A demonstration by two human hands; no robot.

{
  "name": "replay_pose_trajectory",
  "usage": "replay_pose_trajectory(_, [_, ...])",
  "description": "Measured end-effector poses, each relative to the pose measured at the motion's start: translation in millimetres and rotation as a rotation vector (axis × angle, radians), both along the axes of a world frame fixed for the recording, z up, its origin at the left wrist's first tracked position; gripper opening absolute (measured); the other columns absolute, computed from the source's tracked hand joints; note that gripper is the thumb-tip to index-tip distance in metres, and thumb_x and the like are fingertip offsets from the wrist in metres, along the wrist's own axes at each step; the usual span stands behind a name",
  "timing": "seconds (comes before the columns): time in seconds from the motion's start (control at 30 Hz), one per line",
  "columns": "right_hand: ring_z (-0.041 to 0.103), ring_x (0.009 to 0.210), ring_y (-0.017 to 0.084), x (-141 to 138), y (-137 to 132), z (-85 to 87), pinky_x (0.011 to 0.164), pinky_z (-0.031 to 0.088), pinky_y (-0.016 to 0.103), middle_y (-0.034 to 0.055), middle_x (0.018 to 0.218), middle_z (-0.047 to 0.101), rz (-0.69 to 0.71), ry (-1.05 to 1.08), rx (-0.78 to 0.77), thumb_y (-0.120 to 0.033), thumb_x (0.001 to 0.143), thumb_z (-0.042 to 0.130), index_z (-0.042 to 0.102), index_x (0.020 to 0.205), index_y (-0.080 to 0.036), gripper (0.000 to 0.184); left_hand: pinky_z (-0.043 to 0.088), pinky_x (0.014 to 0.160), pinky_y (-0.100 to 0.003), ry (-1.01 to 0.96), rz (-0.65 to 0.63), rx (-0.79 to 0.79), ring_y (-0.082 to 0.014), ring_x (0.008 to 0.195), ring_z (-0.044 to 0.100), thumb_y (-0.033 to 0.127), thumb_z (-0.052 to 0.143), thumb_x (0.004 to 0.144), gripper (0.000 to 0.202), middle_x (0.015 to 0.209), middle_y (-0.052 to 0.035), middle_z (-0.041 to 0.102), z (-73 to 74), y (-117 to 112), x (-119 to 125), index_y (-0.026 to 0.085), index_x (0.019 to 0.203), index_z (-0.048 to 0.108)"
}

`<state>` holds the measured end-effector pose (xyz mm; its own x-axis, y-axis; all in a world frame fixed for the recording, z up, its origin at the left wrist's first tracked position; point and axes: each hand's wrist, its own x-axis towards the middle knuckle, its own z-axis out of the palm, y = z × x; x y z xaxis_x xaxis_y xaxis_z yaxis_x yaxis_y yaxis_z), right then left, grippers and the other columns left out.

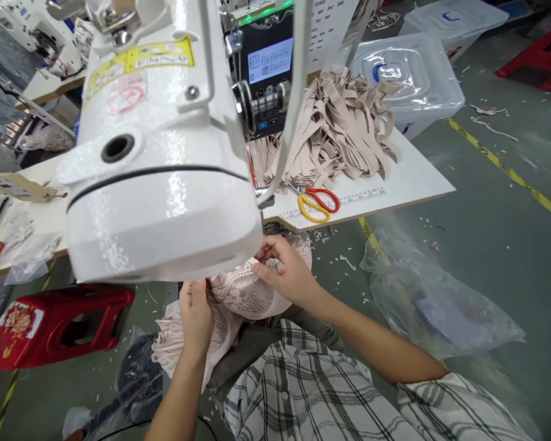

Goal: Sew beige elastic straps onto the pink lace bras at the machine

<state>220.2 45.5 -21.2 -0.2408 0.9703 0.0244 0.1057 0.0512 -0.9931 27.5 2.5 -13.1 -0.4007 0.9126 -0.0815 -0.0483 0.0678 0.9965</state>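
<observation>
A pale pink lace bra [250, 295] lies across my lap, its far edge running up under the head of a white sewing machine [165, 220]. My left hand [196, 315] pinches the bra's edge at its left side, with fingertips partly hidden beneath the machine head. On the other side, my right hand [287, 269] holds the lace edge between thumb and fingers. More pleated pink fabric [169, 343] hangs below my left hand. The needle area is hidden behind the machine head.
Scissors [319, 204] with red and yellow handles lie on the white table [422, 177] beside a heap of beige straps [344, 128]. A control screen [270, 61] stands behind the machine. Red stool [59, 324] at left; plastic bag [441, 306] on the floor at right; lidded clear bins [408, 73] behind.
</observation>
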Motion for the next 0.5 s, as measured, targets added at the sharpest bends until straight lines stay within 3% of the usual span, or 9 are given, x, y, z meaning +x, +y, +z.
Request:
replay_pose_trajectory(0.13, [0.055, 0.077, 0.013, -8, 0, -3.4, 0.060, 0.042, 0.023, 0.0007, 0.095, 0.056, 0.009, 0.008, -0.020, -0.045, 0.084, 0.068, 0.051, 0.112, -0.023, 0.039, 0.049, 0.068, -0.025, 0.041, -0.001, 0.009, -0.0149, 0.068, 0.060, 0.047, 0.057, 0.091, 0.033, 0.073, -0.0018, 0.064, 2.2, 0, 1, 0.017, 0.087, 0.069])
replay_pose_trajectory(0.23, [0.056, 0.084, 0.015, -7, 0, -1.6, 0.071, 0.046, 0.027, 0.0011, 0.095, 0.057, -0.017, 0.039, -0.039, -0.044, 0.083, 0.069, 0.052, 0.110, -0.021, 0.039, 0.049, 0.066, -0.023, 0.085, -0.051, 0.004, -0.0144, 0.067, 0.059, 0.045, 0.054, 0.094, 0.031, 0.073, -0.0012, 0.064, 3.8, -8, 3, 0.018, 0.092, 0.068])
replay_pose_trajectory(0.33, [0.058, 0.087, 0.016, 7, -3, 3.6, 0.076, 0.047, 0.029, 0.0021, 0.093, 0.061, 0.073, 0.073, -0.127, -0.043, 0.085, 0.068, 0.060, 0.101, -0.019, 0.030, 0.050, 0.066, -0.024, 0.075, -0.137, -0.013, -0.0148, 0.068, 0.062, 0.046, 0.053, 0.096, 0.030, 0.075, -0.0014, 0.066, 6.4, -23, 9, 0.019, 0.096, 0.065])
replay_pose_trajectory(0.5, [0.061, 0.078, 0.015, 39, -18, 10.9, 0.070, 0.046, 0.026, 0.0021, 0.089, 0.066, 0.197, 0.122, -0.266, -0.045, 0.087, 0.066, 0.071, 0.093, -0.018, 0.028, 0.053, 0.074, -0.026, 0.116, -0.347, -0.126, -0.0174, 0.079, 0.067, 0.048, 0.056, 0.095, 0.032, 0.083, -0.0048, 0.071, 7.6, -40, 17, 0.018, 0.092, 0.069])
